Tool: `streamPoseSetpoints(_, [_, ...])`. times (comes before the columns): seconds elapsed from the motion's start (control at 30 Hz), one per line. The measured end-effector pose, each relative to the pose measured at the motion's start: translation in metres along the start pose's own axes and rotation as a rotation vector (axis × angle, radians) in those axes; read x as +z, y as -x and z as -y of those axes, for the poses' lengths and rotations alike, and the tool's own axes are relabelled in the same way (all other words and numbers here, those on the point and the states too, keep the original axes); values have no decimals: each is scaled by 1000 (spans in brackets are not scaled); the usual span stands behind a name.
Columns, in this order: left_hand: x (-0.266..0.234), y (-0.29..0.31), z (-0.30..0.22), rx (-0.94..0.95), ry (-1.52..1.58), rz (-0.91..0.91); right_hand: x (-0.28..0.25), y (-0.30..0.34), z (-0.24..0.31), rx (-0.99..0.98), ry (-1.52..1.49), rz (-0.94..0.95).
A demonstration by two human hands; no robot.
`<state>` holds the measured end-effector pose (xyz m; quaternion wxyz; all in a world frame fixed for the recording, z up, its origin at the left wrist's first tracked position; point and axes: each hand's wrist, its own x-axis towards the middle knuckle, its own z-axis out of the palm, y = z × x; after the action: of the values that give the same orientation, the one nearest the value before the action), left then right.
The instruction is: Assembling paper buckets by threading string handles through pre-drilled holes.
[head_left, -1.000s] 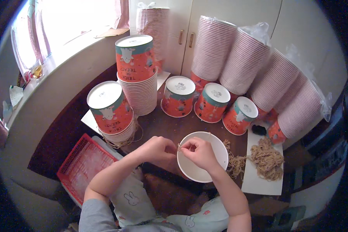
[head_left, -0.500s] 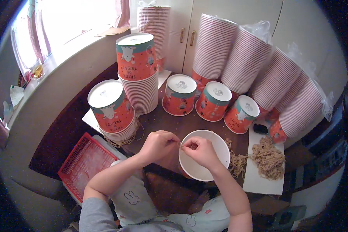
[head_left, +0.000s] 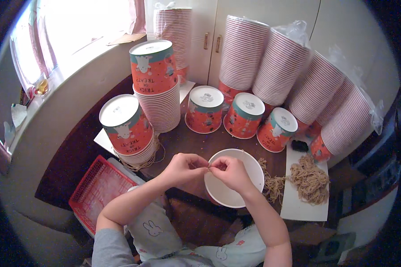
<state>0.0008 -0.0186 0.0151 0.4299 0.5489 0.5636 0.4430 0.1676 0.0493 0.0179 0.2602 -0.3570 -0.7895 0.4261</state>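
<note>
An open paper bucket (head_left: 236, 191) with a white inside stands at the table's near edge. Over its left rim my two hands meet, fingertips touching. My left hand (head_left: 186, 169) is closed in a pinch, thumb against fingers, just left of the rim. My right hand (head_left: 231, 172) also pinches, above the bucket's mouth. Whatever sits between the fingertips is too small to make out. At the bucket's far rim a short bit of tan twine shows. Right beside the bucket lies a tangle of tan twine (head_left: 275, 184).
Upside-down orange buckets (head_left: 204, 118) stand behind, and stacked ones (head_left: 120, 129) with twine loops at left. Tall wrapped bucket stacks (head_left: 243, 53) line the cupboard. A twine heap (head_left: 311, 180) lies on white card (head_left: 298, 212) at right. A red basket (head_left: 82, 189) sits lower left.
My hands have come closer together, and the left fingers have closed in against the right fingertips. The buckets and the twine stay put; the view has shifted slightly.
</note>
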Motion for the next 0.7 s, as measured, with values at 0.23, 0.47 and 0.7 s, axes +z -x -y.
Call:
streamPoseSetpoints(0.23, [3, 0, 4, 71, -151, -31, 1, 0, 0, -13, 25, 13])
streamPoseSetpoints(0.47, [1, 0, 0, -340, 361, 208, 1, 2, 2, -89, 46, -6])
streamPoseSetpoints(0.7, [-1, -3, 13, -426, 574, 256, -2, 3, 14, -87, 214, 43])
